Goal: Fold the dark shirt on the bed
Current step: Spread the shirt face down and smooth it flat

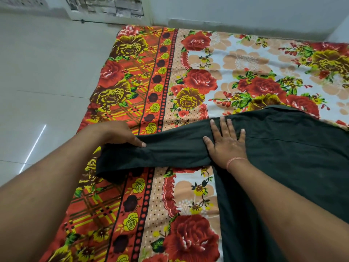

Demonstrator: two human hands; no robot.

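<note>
The dark shirt (283, 152) lies spread on the bed's floral sheet (188, 82), its body at the right and one long sleeve (160, 154) stretched out to the left. My right hand (225, 142) presses flat on the shirt where the sleeve joins the body, fingers straight and spread. My left hand (117, 134) grips the sleeve near its cuff end, thumb on top and fingers hidden under the cloth. The cuff hangs slightly over the bed's left border.
The bed's left edge runs diagonally beside a pale tiled floor (37, 82). A white wall (245, 12) stands behind the bed, with a door or panel (107, 10) at the back left. Bare sheet lies beyond and in front of the sleeve.
</note>
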